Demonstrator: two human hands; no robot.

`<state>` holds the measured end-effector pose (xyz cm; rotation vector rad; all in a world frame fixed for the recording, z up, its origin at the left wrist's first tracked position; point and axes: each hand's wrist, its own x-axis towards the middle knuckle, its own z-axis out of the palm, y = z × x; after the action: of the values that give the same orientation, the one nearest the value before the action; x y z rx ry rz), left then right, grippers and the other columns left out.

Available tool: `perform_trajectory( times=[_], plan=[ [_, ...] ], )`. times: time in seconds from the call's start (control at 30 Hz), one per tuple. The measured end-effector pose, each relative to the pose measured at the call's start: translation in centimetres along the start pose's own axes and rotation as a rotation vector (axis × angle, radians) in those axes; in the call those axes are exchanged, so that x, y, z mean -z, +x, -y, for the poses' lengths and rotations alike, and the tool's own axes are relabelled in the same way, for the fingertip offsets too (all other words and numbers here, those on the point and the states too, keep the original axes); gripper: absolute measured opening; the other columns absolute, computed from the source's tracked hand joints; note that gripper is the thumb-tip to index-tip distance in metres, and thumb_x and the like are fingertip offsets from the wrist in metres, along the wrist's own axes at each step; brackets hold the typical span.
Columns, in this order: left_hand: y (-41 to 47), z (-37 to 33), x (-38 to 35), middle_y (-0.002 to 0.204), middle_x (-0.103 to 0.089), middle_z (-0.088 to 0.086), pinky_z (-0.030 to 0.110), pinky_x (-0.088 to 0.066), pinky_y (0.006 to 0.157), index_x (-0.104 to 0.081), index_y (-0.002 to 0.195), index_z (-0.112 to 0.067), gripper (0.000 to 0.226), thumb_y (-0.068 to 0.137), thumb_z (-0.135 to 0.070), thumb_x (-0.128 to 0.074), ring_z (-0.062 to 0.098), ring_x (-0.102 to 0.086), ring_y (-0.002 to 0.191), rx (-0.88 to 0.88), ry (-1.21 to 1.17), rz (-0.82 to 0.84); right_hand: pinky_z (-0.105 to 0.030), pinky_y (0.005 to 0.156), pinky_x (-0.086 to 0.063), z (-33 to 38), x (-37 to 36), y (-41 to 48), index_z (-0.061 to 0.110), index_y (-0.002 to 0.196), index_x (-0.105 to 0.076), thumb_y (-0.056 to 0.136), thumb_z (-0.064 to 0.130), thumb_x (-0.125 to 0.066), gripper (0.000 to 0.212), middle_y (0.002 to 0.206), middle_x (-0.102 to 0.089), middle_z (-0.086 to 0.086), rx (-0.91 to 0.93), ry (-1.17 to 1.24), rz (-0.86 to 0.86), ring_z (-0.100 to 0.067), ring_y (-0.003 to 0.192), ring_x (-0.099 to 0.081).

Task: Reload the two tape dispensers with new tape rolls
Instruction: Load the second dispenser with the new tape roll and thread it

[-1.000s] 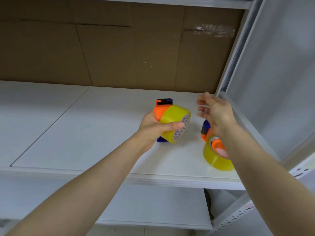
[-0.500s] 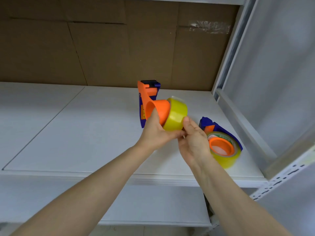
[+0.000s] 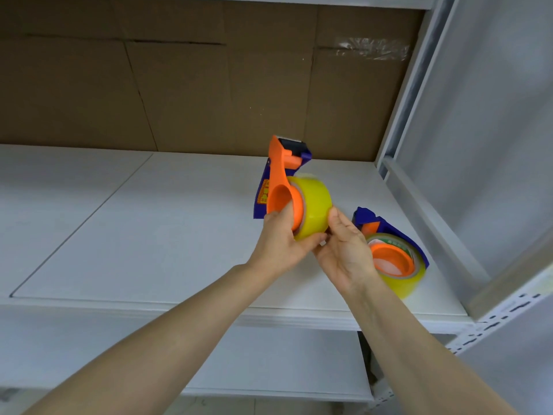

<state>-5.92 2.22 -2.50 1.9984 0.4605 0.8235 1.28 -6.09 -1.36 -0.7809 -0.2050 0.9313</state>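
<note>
White metal shelf (image 3: 149,235) fills the view, seen from above and in front, with brown cardboard (image 3: 179,85) lining its far side. A crinkled strip of clear tape (image 3: 371,47) is stuck on the cardboard at the upper right. A pale metal upright (image 3: 419,70) runs along the right edge of the shelf, and a lower shelf (image 3: 269,360) shows beneath the near edge.

Two bare forearms reach in from the bottom and meet above the right half of the shelf. The hands are close together, touching at the fingertips. The left hand (image 3: 281,241) grips the held dispenser (image 3: 276,172), an orange and blue tape dispenser lifted off the shelf with its cutter end pointing up and away. Its thumb lies against the orange hub and its fingers curl under the bottom. A yellow tape roll (image 3: 315,205) sits on that hub. The right hand (image 3: 344,250) holds the roll from the right, thumb laid on its outer band; its other fingers are hidden behind the roll.

Just to the right, partly behind the right wrist, the second dispenser (image 3: 389,229) lies flat on the shelf near the front right corner. It is blue with an orange hub facing up, and a second roll (image 3: 401,283) of yellow tape is seated around that hub.
</note>
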Motion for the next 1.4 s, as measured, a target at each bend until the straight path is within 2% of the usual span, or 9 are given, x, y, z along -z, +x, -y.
perform_trajectory(
  times=[0.2, 0.37, 0.5, 0.6, 0.77, 0.9, 1.1, 1.3, 1.4],
  plan=[
    [0.1, 0.7, 0.5, 0.123, -0.060, 0.005, 0.041, -0.052, 0.092, -0.047, 0.131, -0.015, 0.066, 0.073, -0.032, -0.070, 0.019, -0.058, 0.113, -0.029, 0.022, 0.031, -0.043, 0.100, -0.047, -0.4, 0.3, -0.2, 0.011, 0.126, -0.058, 0.093, 0.014, -0.052, 0.034, 0.126, -0.063, -0.010, 0.001, -0.074, 0.019, -0.025, 0.116, -0.060],
    [-0.6, 2.3, 0.7, 0.116, -0.064, 0.011, 0.046, -0.053, 0.091, -0.053, 0.124, -0.009, 0.063, 0.068, -0.026, -0.075, 0.025, -0.063, 0.105, 0.063, -0.028, 0.088, -0.021, 0.091, -0.042, 2.3, -0.4, 0.8, 0.021, 0.118, -0.060, 0.090, 0.004, -0.054, 0.033, 0.124, -0.059, 0.002, 0.291, -0.687, -0.090, -0.014, 0.121, -0.051],
    [-0.7, 2.1, 0.5, 0.114, -0.065, 0.013, 0.037, -0.054, 0.091, -0.054, 0.120, -0.011, 0.058, 0.067, -0.023, -0.076, 0.026, -0.064, 0.105, 0.055, -0.049, 0.145, -0.025, 0.100, -0.039, 4.2, -1.1, 3.0, 0.017, 0.123, -0.059, 0.092, 0.016, -0.055, 0.031, 0.127, -0.052, -0.003, 0.368, -1.179, 0.054, -0.011, 0.114, -0.046],
    [-0.7, 1.8, 0.8, 0.111, -0.066, 0.015, 0.034, -0.054, 0.088, -0.055, 0.114, -0.015, 0.049, 0.070, -0.015, -0.078, 0.027, -0.064, 0.103, 0.048, -0.074, 0.176, -0.006, 0.083, -0.039, 4.9, -1.3, 3.7, 0.012, 0.111, -0.068, 0.089, 0.020, -0.060, 0.024, 0.110, -0.057, -0.002, 0.416, -1.339, 0.163, -0.009, 0.102, -0.050],
    [-1.0, 2.2, 1.5, 0.109, -0.068, 0.015, 0.042, -0.054, 0.089, -0.060, 0.109, -0.009, 0.051, 0.064, -0.027, -0.077, 0.027, -0.065, 0.101, 0.077, -0.094, 0.226, -0.002, 0.072, -0.039, 5.3, -1.5, 4.1, 0.009, 0.092, -0.069, 0.086, 0.016, -0.064, 0.010, 0.091, -0.063, 0.001, 0.515, -1.436, 0.219, -0.008, 0.083, -0.056],
    [-0.6, 1.8, 2.1, 0.097, -0.070, 0.013, 0.036, -0.055, 0.083, -0.065, 0.098, -0.003, 0.047, 0.061, -0.028, -0.081, 0.025, -0.067, 0.088, 0.147, -0.159, 0.231, -0.032, 0.079, -0.047, 5.3, -1.7, 4.7, 0.014, 0.093, -0.064, 0.091, 0.023, -0.056, 0.012, 0.094, -0.068, -0.001, 0.670, -1.728, 0.237, -0.023, 0.093, -0.061],
    [0.0, -0.2, 2.7, 0.066, -0.071, -0.001, 0.026, -0.056, 0.066, -0.066, 0.080, -0.013, 0.009, 0.077, -0.008, -0.073, 0.012, -0.067, 0.062, 0.249, -0.358, 0.221, -0.037, 0.077, -0.044, 5.3, -3.0, 5.0, 0.012, 0.109, -0.056, 0.097, 0.028, -0.041, 0.025, 0.114, -0.061, -0.009, 0.715, -2.080, 0.071, -0.032, 0.105, -0.056],
    [0.3, -1.0, 3.1, 0.054, -0.067, 0.006, 0.022, -0.053, 0.049, -0.064, 0.075, -0.005, 0.022, 0.084, -0.024, -0.066, 0.014, -0.062, 0.043, 0.374, -0.437, 0.091, -0.042, 0.076, -0.049, 6.7, -3.7, 5.5, 0.004, 0.105, -0.059, 0.094, 0.016, -0.046, 0.021, 0.103, -0.065, -0.019, 0.701, -1.923, -0.002, -0.035, 0.096, -0.060],
    [0.1, -0.8, 3.6, 0.054, -0.068, 0.003, 0.020, -0.051, 0.049, -0.065, 0.075, -0.007, 0.016, 0.085, -0.019, -0.065, 0.012, -0.062, 0.045, 0.401, -0.463, 0.136, -0.039, 0.061, -0.053, 7.4, -3.9, 5.8, 0.001, 0.098, -0.060, 0.094, 0.009, -0.048, 0.015, 0.073, -0.064, -0.015, 0.399, -1.653, 0.085, -0.019, 0.060, -0.065]
  ],
)
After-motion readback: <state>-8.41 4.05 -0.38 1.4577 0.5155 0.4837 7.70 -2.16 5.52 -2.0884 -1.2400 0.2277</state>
